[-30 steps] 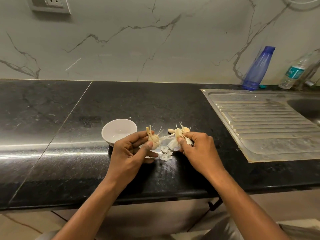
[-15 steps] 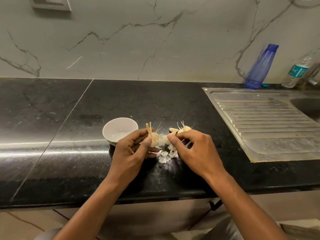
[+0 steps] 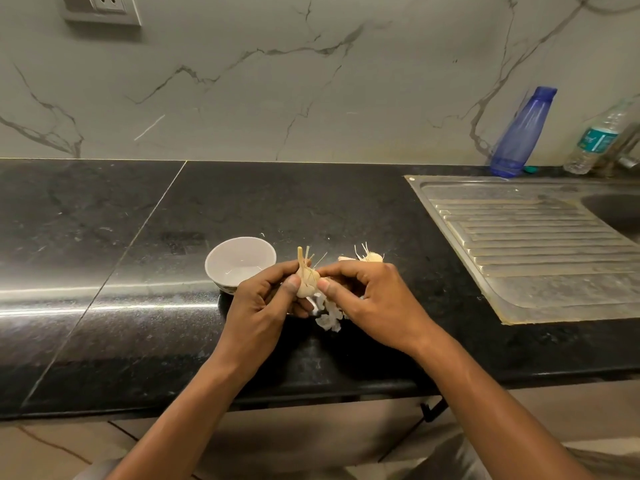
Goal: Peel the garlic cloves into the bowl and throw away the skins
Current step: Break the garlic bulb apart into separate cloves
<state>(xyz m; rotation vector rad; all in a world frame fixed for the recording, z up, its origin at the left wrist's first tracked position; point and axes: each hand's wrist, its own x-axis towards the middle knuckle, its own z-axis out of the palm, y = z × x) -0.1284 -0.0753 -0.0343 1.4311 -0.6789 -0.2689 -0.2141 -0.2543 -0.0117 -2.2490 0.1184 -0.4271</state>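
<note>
Holding a garlic bulb (image 3: 306,284) between both hands just above the front of the black counter (image 3: 104,237), I have my left hand (image 3: 263,306) curled round its left side, thumb pressed on the near face; my right hand (image 3: 374,299) pinches the bulb's right side between thumb and forefinger, the other fingers bent behind; dry stalk ends stick up out of the bulb past my fingertips; just beneath my hands, on the counter, lies a small heap of white papery skins (image 3: 327,317), partly hidden by my right hand; the white bowl (image 3: 239,261) stands just beyond my left hand and a little to its left, its near rim covered by my knuckles, and I cannot tell what, if anything, lies in it; just beyond my right knuckles more garlic (image 3: 369,257) lies on the counter, pale pieces with wispy roots, apart from the bowl; farther right a steel drainboard (image 3: 536,254) is set into the counter, with the sink basin (image 3: 616,213) at the edge of view; at the back, against the veined marble wall (image 3: 277,81), a blue bottle (image 3: 523,133) stands near a clear plastic bottle (image 3: 599,140) with a teal label; high on the wall to the left sits a socket plate (image 3: 104,6).
</note>
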